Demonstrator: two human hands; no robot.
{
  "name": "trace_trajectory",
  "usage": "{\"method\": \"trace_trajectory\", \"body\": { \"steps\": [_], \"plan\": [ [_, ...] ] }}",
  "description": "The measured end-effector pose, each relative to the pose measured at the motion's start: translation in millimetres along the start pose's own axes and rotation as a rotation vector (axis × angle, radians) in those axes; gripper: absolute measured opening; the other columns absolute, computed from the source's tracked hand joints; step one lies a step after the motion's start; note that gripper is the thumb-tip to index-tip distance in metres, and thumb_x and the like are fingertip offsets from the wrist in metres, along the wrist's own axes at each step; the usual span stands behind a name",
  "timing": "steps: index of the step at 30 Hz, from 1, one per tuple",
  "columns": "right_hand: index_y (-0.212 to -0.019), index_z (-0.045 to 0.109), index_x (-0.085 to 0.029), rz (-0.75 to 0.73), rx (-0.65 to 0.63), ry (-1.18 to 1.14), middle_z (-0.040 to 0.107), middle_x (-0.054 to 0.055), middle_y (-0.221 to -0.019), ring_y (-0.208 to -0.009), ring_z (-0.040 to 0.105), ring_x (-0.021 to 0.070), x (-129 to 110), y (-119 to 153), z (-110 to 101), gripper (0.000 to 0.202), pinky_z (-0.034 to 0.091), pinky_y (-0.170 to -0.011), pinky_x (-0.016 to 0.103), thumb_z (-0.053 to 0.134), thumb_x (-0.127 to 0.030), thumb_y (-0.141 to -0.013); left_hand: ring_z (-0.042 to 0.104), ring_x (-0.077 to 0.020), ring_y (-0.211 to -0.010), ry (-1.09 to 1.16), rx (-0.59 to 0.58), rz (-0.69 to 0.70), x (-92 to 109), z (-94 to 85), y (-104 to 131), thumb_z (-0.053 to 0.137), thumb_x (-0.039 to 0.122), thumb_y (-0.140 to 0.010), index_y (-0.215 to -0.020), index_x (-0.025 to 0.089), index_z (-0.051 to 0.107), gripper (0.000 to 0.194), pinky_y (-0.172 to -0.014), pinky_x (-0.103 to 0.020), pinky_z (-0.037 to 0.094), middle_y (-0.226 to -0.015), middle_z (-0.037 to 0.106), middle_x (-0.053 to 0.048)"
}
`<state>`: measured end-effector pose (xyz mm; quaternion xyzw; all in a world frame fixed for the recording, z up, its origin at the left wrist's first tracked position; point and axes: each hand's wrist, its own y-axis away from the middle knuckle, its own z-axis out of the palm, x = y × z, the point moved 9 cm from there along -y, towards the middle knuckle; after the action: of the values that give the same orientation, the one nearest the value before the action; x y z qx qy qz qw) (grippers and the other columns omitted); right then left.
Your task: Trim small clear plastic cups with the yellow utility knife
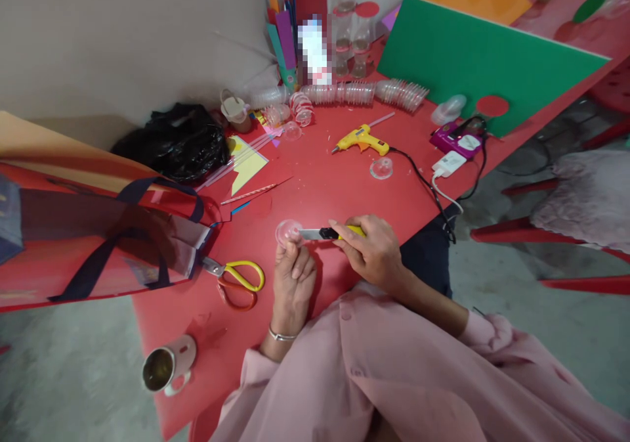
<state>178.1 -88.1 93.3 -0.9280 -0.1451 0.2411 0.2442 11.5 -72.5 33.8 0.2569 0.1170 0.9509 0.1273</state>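
Observation:
Pinched in the fingers of my left hand [295, 274] is a small clear plastic cup [284, 232], round at the rim. My right hand [371, 248] grips a yellow and black utility knife [348, 232], its blade pointing left. The blade tip reaches the cup beside my left fingertips; whether it cuts into the plastic I cannot tell. Scissors [239, 284] with yellow and red handles lie to the left of my left hand. Farther up the red table [315, 186] rests a yellow glue gun [361, 140], and near it a loose clear plastic piece [381, 168].
A mug [170, 365] stands near the lower left edge. A large bag [98, 232] and a black plastic bag [172, 141] crowd the left. Stacked clear cups [361, 93] line the back. A purple extension box [457, 141] with cords sits right, before a green board [482, 54].

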Motion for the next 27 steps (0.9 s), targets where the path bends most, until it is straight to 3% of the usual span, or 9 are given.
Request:
{"method": "trace_trajectory", "body": {
  "steps": [2,5,12,16,20,27],
  "plan": [
    [-0.133,0.072,-0.029,0.045,0.042,0.026,0.071,0.009,-0.103,-0.088,0.061,0.0202,12.1,-0.4,-1.0,0.034,0.045,-0.078,0.035,0.063,-0.033,-0.101,0.023,-0.0008,-0.039,0.029,0.000,-0.008,1.2,-0.6,2.1,0.086,0.022,-0.082,-0.085,0.016,0.065,0.022,-0.038,-0.010,0.032,-0.057,0.042,0.010],
    [-0.133,0.072,-0.026,0.137,0.135,-0.019,0.070,0.008,-0.097,-0.084,0.062,0.0190,28.9,-1.8,-11.4,0.033,0.048,-0.077,0.034,0.060,-0.031,-0.102,0.026,-0.0010,-0.041,0.029,0.015,0.043,6.1,-1.0,2.4,0.086,0.022,-0.082,-0.082,0.017,0.062,0.024,-0.039,-0.010,0.033,-0.061,0.043,0.009],
    [-0.137,0.068,-0.024,-0.028,-0.028,-0.203,0.070,0.010,-0.103,-0.091,0.063,0.0212,-10.0,-5.6,-4.0,0.036,0.049,-0.080,0.036,0.058,-0.029,-0.102,0.027,-0.0008,-0.042,0.029,0.016,-0.006,-4.0,4.6,-4.0,0.086,0.023,-0.083,-0.091,0.017,0.067,0.022,-0.039,-0.009,0.032,-0.061,0.042,0.009],
    [-0.132,0.071,-0.022,0.032,-0.053,-0.183,0.071,0.010,-0.100,-0.089,0.063,0.0201,-0.1,-2.1,9.4,0.033,0.049,-0.079,0.034,0.058,-0.030,-0.103,0.024,0.0002,-0.041,0.013,0.025,0.019,0.6,-1.3,-0.6,0.089,0.024,-0.079,-0.087,0.018,0.066,0.025,-0.038,-0.010,0.032,-0.068,0.052,0.008],
    [-0.133,0.071,-0.022,0.114,0.025,-0.202,0.070,0.009,-0.096,-0.085,0.063,0.0185,19.6,-1.6,-0.6,0.034,0.050,-0.076,0.032,0.057,-0.029,-0.103,0.032,0.0005,-0.043,-0.031,0.021,0.090,5.9,0.3,-0.5,0.090,0.025,-0.078,-0.084,0.018,0.066,0.026,-0.041,-0.011,0.035,-0.072,0.057,0.007],
    [-0.133,0.070,-0.023,-0.009,-0.099,-0.251,0.070,0.009,-0.101,-0.090,0.063,0.0206,-4.2,-3.6,1.5,0.034,0.050,-0.081,0.035,0.055,-0.031,-0.103,0.031,-0.0010,-0.041,-0.116,0.054,0.107,2.3,3.3,-6.1,0.088,0.023,-0.080,-0.086,0.019,0.068,0.022,-0.040,-0.013,0.033,-0.058,0.046,0.009]
  ]
}}
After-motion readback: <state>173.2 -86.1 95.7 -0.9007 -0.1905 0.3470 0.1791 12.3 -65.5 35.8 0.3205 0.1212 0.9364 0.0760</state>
